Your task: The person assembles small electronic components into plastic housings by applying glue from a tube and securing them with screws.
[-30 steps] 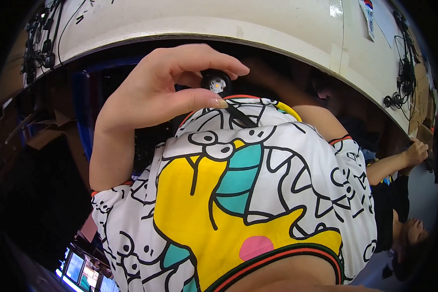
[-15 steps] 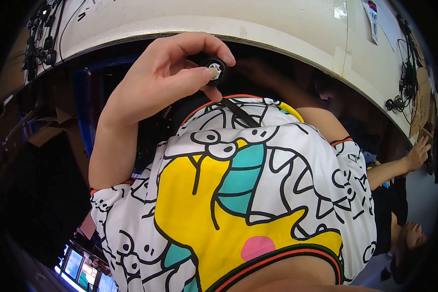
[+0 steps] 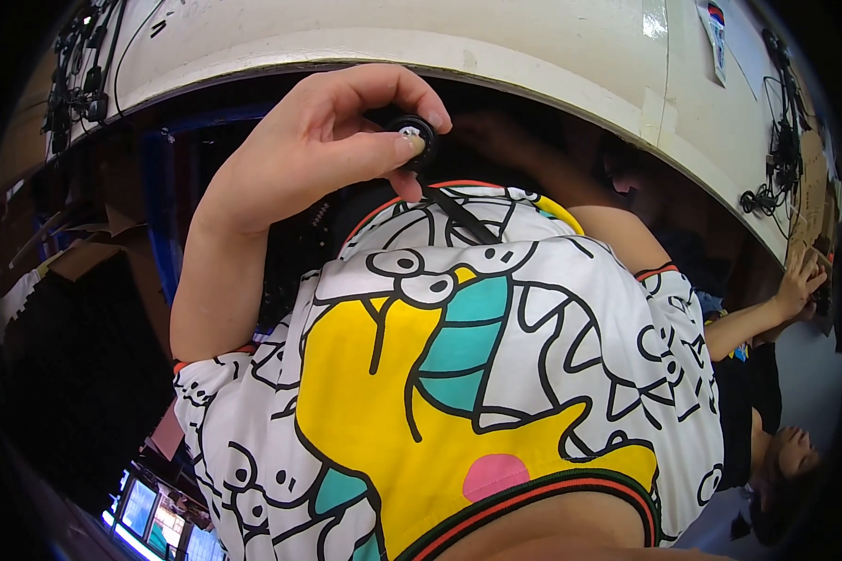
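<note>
My left hand (image 3: 332, 140) is raised in front of the white table's near edge. Its thumb and fingers pinch a small wheel (image 3: 428, 142) with a black tyre and a white hub. The thumb lies across the face of the wheel and covers much of the hub. Reaching under the table edge, my right hand (image 3: 485, 131) is sunk in dark shadow, so its fingers and anything in them cannot be made out. It is to the right of the wheel and apart from it.
The white table (image 3: 552, 47) curves across the top. Black cables (image 3: 89, 84) lie at its left end, more cables (image 3: 784, 150) at its right. A printed packet (image 3: 716, 42) lies far right. Another person's hand (image 3: 800, 283) is at the right, by cardboard (image 3: 814, 201). Open boxes (image 3: 89, 257) stand left.
The wheel has turned in my left hand, and less of its white hub shows beside the thumb. At the right, the other person's hand has shifted slightly.
</note>
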Motion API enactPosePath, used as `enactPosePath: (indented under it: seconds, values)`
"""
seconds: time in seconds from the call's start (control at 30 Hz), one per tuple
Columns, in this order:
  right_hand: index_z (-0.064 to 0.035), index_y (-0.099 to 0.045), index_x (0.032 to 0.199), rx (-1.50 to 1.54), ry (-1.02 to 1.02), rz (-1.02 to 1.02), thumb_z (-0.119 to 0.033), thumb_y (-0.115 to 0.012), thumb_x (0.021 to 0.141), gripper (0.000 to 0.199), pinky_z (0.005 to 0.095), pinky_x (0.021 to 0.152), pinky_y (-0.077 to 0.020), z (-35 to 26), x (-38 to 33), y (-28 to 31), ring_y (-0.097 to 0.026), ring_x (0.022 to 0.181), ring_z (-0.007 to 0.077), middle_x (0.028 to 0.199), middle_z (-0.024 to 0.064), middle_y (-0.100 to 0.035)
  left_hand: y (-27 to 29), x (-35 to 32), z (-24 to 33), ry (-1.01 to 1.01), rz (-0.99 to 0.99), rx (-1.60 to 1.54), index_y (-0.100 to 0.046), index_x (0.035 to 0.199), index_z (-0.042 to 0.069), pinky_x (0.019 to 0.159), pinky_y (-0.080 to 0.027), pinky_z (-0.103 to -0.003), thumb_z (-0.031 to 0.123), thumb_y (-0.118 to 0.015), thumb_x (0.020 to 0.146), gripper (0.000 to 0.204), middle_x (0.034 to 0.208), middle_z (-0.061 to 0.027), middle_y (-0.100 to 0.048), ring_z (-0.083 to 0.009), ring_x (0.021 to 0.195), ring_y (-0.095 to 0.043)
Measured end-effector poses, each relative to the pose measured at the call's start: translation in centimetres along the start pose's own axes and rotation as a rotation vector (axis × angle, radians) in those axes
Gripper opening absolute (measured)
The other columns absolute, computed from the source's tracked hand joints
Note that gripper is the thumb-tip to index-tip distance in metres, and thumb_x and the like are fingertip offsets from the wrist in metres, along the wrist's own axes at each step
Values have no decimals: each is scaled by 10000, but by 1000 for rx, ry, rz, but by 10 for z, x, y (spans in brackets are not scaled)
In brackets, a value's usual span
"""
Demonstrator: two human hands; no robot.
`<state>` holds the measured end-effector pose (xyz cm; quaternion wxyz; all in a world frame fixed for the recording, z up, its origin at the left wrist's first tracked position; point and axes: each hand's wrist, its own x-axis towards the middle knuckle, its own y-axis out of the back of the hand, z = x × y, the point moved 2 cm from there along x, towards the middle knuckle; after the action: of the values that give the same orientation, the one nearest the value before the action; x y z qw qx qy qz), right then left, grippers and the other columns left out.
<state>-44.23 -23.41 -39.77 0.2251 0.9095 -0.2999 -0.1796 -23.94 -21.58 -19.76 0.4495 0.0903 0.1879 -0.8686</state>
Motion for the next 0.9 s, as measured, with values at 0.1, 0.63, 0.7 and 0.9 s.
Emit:
enactPosePath:
  seconds: [0.1,0.63,0.7,0.9]
  values:
    - [-104,-597,971,0,-15,-15,-163,-496,838,178,343,769,-455,-1,0,1,-583,848,262,919,113,-608,-1,1,-4,8,-50,-99,-523,956,-26,623,-518,-236,71,-549,763,217,992,-120,-494,-125,801,-546]
    - [-97,-593,992,-75,-69,-61,-133,-501,820,199,353,782,-452,3,0,-1,-576,884,261,950,125,-601,-9,7,-3,71,113,34,-539,939,-12,640,-503,-210,38,-483,740,213,951,-90,-525,-100,660,-571]
    - [-97,-590,1004,49,-189,-64,-129,-495,821,208,354,797,-446,18,2,-9,-570,902,257,970,124,-597,-5,11,-7,86,188,53,-541,951,-8,684,-502,-230,52,-453,742,234,900,-82,-551,-103,616,-576]
    - [-97,-574,1049,277,-239,-18,-129,-481,831,240,357,846,-426,73,10,-38,-547,960,249,1032,120,-580,0,16,-15,87,72,-181,-533,976,-16,720,-506,-256,70,-442,748,260,924,-90,-560,-116,636,-595]
